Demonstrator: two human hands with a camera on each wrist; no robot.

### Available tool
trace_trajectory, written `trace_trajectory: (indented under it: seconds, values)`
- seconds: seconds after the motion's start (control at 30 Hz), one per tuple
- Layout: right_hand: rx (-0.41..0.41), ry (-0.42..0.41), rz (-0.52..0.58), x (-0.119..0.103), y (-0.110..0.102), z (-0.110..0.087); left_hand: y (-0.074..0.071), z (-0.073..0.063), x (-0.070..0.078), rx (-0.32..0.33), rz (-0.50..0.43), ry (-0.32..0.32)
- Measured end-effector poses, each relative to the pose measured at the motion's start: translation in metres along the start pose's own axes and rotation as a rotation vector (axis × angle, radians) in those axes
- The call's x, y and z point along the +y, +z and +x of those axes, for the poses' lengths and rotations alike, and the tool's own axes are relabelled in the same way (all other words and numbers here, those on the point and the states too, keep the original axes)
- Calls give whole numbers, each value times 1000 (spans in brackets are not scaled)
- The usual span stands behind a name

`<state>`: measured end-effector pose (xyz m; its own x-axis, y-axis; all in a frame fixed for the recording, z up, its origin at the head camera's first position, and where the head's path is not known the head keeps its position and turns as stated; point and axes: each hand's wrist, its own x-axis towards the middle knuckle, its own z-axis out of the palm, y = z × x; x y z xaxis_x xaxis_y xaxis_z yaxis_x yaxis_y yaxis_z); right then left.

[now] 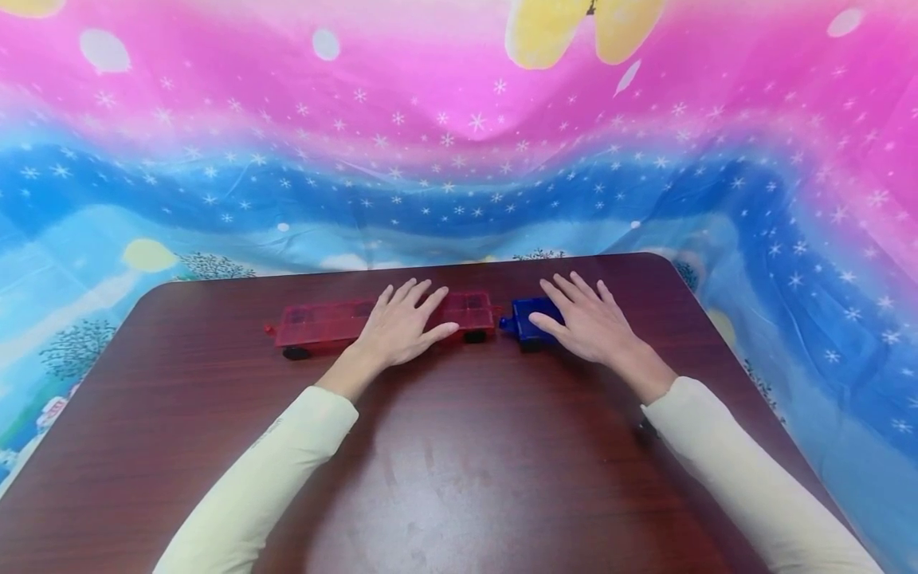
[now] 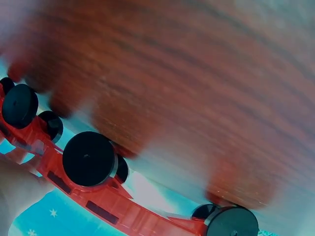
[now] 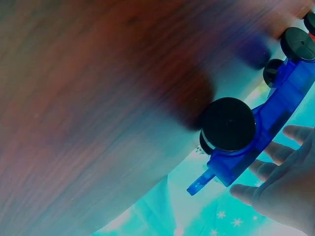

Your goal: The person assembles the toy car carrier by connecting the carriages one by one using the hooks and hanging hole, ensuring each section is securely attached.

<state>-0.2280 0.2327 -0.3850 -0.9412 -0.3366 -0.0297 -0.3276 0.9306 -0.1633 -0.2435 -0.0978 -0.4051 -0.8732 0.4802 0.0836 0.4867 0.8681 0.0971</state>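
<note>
Red see-through toy car bases (image 1: 323,320) with black wheels stand in a line at the back of the table. My left hand (image 1: 402,328) lies palm down over the middle of the red row, fingers spread and straight, hiding part of it. To the right of the red end stands a blue see-through toy car base (image 1: 528,309), a small hitch at its left end. Over its top lies my right hand (image 1: 588,320), fingers spread, covering most of it. In the right wrist view, the blue base's other hitch (image 3: 201,183) points away from the red wheels.
The dark brown wooden table (image 1: 445,478) has rounded back corners. A pink and blue cloth (image 1: 459,159) with snowflakes hangs close behind it and along both sides.
</note>
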Motion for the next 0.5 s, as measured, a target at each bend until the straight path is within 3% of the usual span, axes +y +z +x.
trace_trajectory:
  seconds: [0.5]
  values:
    - [-9,-2,-27,8,8,-4,3,5,8,-41,18,16]
